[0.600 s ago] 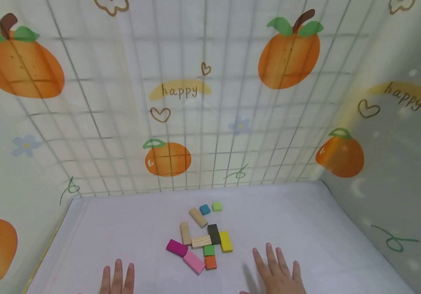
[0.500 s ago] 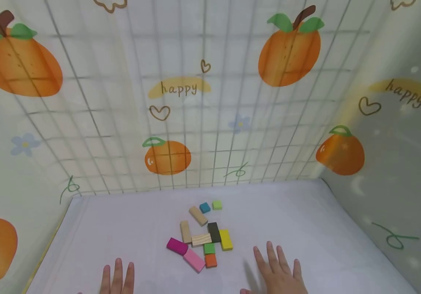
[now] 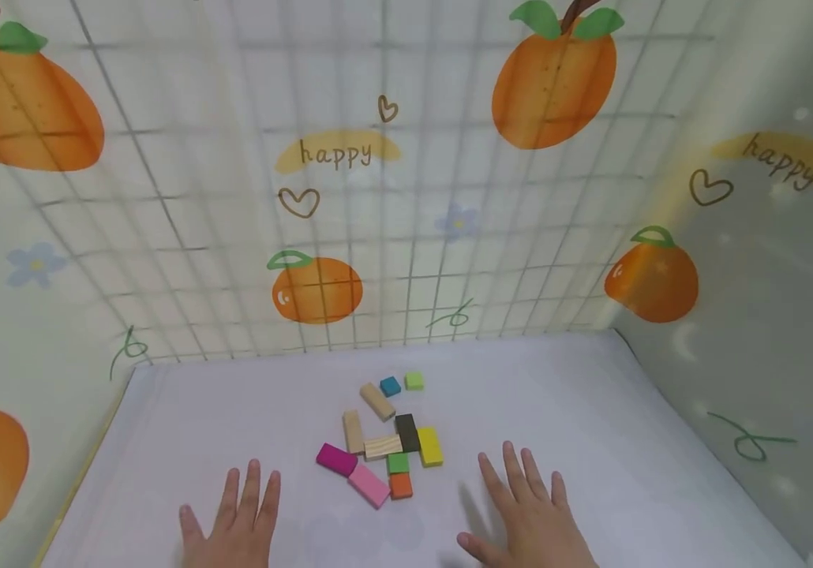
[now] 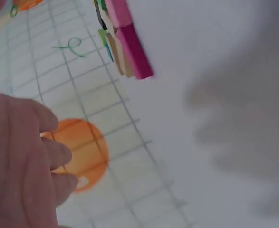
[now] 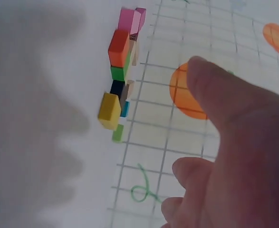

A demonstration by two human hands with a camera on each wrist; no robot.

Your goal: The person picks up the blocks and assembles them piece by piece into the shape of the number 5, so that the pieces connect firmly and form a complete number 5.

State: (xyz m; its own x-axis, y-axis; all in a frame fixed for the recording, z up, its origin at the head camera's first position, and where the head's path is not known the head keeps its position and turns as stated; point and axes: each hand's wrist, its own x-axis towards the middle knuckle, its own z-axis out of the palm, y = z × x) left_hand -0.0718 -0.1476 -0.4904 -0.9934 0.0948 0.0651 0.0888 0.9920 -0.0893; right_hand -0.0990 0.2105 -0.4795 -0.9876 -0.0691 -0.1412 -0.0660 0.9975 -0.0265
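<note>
Both hands have their fingers spread and hold nothing. My left hand (image 3: pixel 236 521) is at the lower left of the head view, left of a cluster of toy blocks; my right hand (image 3: pixel 527 513) is to their right, casting a shadow on the table. Nearest the left hand lie a magenta block (image 3: pixel 337 459) and a pink block (image 3: pixel 369 485). Toward the right hand are a yellow block (image 3: pixel 430 446), a black block (image 3: pixel 407 433), a green block (image 3: pixel 398 463) and an orange block (image 3: pixel 401 486). A wood-grain block (image 3: pixel 382 447) lies in the middle.
Behind these lie two plain wooden blocks, one upright in the head view (image 3: pixel 353 431) and one slanted (image 3: pixel 377 401), plus a blue block (image 3: pixel 390 386) and a lime block (image 3: pixel 414 381). A white table (image 3: pixel 236 410) meets a curtain (image 3: pixel 350 221) printed with oranges.
Both hands have come further into the head view, so the left thumb and more of the right thumb now show. The view has tipped slightly down; the blocks keep their arrangement.
</note>
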